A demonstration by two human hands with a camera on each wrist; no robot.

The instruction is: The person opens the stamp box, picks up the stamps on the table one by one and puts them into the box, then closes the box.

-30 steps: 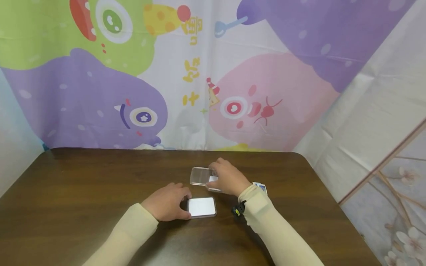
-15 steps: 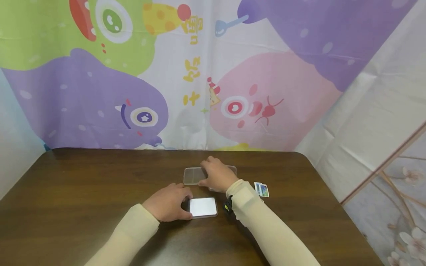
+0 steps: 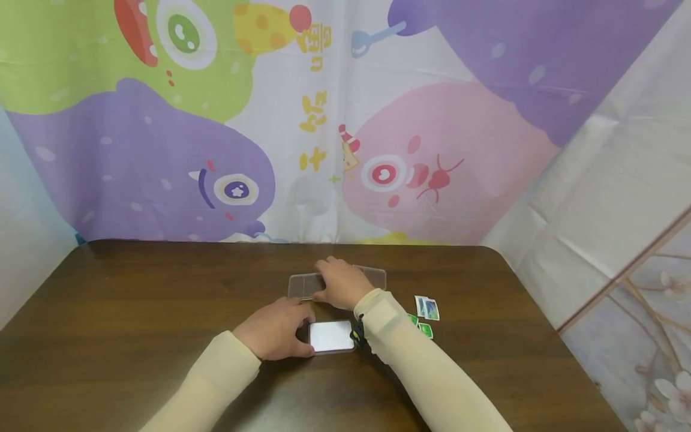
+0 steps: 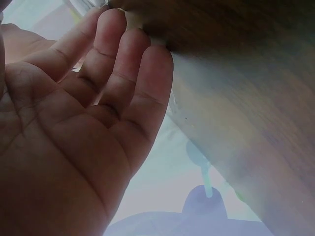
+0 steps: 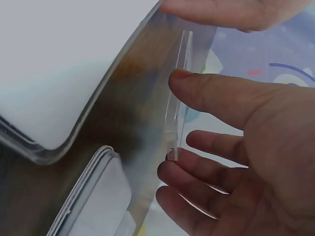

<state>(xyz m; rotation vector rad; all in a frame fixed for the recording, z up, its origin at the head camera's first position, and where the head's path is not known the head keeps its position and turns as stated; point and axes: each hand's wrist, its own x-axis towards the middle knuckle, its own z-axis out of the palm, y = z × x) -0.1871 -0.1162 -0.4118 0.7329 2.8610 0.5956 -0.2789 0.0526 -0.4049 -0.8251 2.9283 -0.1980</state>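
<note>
Presently, my left hand (image 3: pixel 274 331) grips the white-faced case (image 3: pixel 331 336) just right of it on the bench (image 3: pixel 162 288); farther forward, my right hand (image 3: pixel 342 284) pinches a clear plastic case (image 3: pixel 304 287). Picture cards (image 3: pixel 430 308) lie right of both.

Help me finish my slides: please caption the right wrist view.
A right hand holds a clear plastic piece near two white-faced cases, the left hand at top.

the right hand (image 3: pixel 344 284) hides part of the clear plastic (image 3: pixel 305 286) at the far side; the right sleeve (image 3: pixel 426 366) partly covers the green cards (image 3: pixel 426 330); the blue cards' (image 3: pixel 427 308) prints are too small to tell.
</note>
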